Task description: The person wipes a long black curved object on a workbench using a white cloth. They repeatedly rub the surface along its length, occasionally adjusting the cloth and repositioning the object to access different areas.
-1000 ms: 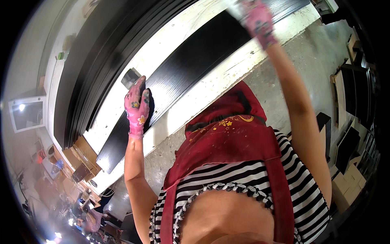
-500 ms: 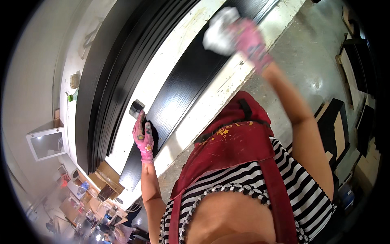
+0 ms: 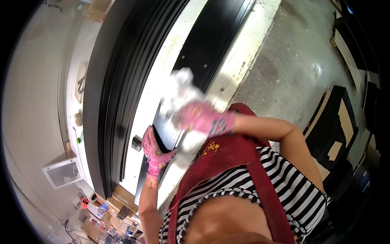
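A long black board (image 3: 215, 36) with two small round marks lies slantwise on a paint-stained white bench (image 3: 237, 53). My right hand (image 3: 207, 121), in a pink flowered glove, is closed on a crumpled white cloth (image 3: 181, 91) over the nearer part of the board. Motion blurs the cloth and fingers, and they cover part of the board. At the board's near end rests my left hand (image 3: 156, 156) in a matching glove. Its fingers stretch along the left edge and its thumb reaches out toward the right edge.
Several long black boards (image 3: 118, 93) are stacked along the bench's left side. A small dark block (image 3: 137, 143) sits beside my left hand. At the far left is a white-framed panel (image 3: 62, 173). Black and tan panels (image 3: 335, 126) stand over the concrete floor (image 3: 290, 61) at right.
My right hand has swept the white cloth down the board from the far part toward my left hand. My left thumb has spread out across the board. The view has shifted slightly.
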{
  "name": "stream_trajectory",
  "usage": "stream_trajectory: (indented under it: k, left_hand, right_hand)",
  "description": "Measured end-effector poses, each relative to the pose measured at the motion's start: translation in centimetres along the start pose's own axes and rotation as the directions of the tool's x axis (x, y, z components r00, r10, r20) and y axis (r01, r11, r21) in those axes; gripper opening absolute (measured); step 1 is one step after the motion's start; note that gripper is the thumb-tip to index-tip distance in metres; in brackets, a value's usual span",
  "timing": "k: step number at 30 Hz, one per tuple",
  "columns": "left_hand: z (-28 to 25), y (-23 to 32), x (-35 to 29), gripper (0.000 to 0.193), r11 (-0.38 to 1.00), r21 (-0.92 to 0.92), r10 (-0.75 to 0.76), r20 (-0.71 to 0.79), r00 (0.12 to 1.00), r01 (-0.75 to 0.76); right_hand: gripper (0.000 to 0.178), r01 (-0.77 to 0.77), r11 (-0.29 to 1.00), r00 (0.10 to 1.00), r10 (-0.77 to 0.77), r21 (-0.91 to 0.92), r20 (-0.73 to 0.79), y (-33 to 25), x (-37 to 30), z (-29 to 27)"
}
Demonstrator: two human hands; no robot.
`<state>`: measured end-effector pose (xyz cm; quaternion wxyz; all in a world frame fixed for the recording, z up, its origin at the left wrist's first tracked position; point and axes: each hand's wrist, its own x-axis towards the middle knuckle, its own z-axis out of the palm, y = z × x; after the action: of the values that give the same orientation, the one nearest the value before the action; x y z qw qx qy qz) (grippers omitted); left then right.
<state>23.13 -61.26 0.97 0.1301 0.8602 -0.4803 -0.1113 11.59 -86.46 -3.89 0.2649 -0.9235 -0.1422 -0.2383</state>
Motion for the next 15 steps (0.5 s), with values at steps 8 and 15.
stream_trajectory:
  k: [8,15]
  left_hand:
    - [1.0,-0.4,-1.5,0.132,0.995,0.032,-0.099,0.004,0.995,0.098]
    - [0.6,-0.4,-1.2,0.130,0.996,0.011,-0.090,0.011,0.996,0.090]
  right_hand:
    - [0.025,-0.265,0.920,0.963,0.238,-0.287,-0.126,13.3,1.7,-6.0]
    - [0.028,-0.459,0.185,0.888,0.102,-0.869,-0.448,41.9,-4.9,-21.2]
